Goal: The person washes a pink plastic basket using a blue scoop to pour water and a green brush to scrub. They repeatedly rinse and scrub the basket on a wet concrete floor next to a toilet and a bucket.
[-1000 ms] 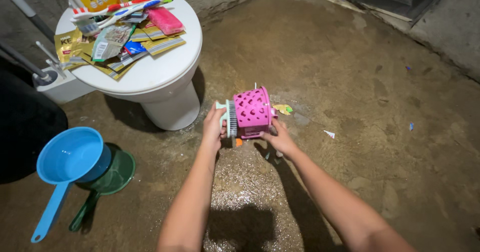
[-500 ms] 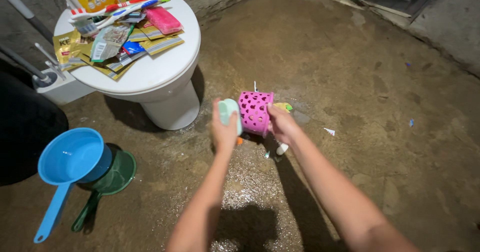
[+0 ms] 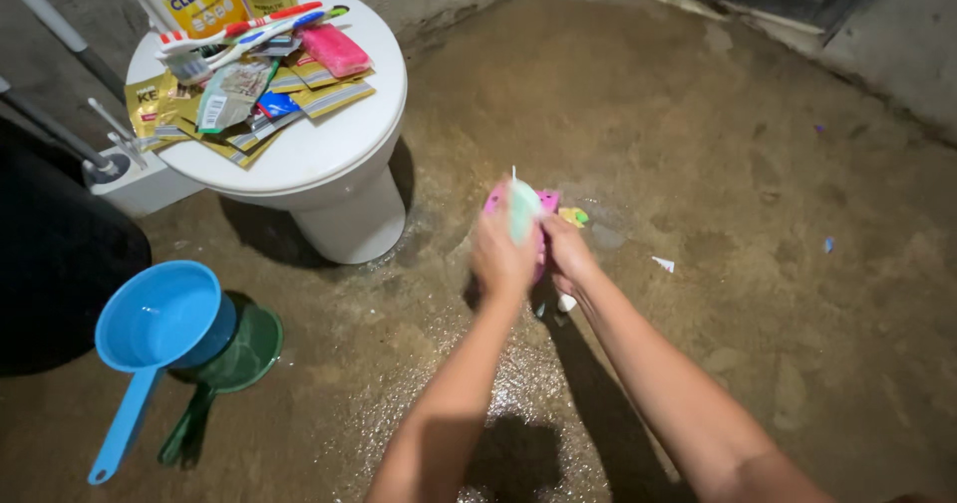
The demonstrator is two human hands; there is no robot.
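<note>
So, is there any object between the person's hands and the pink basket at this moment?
Nothing visible does. The right hand grips the pink basket directly, and the left hand presses the pale green brush against it. Only small scraps lie on the wet floor beside them.

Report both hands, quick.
Left hand: closed on the pale green scrub brush.
Right hand: holding the pink perforated basket, mostly hidden.

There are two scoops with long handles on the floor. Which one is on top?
The light blue scoop is on top. It has water in its bowl and rests partly over the dark green scoop, which lies flat on the floor under it.
</note>
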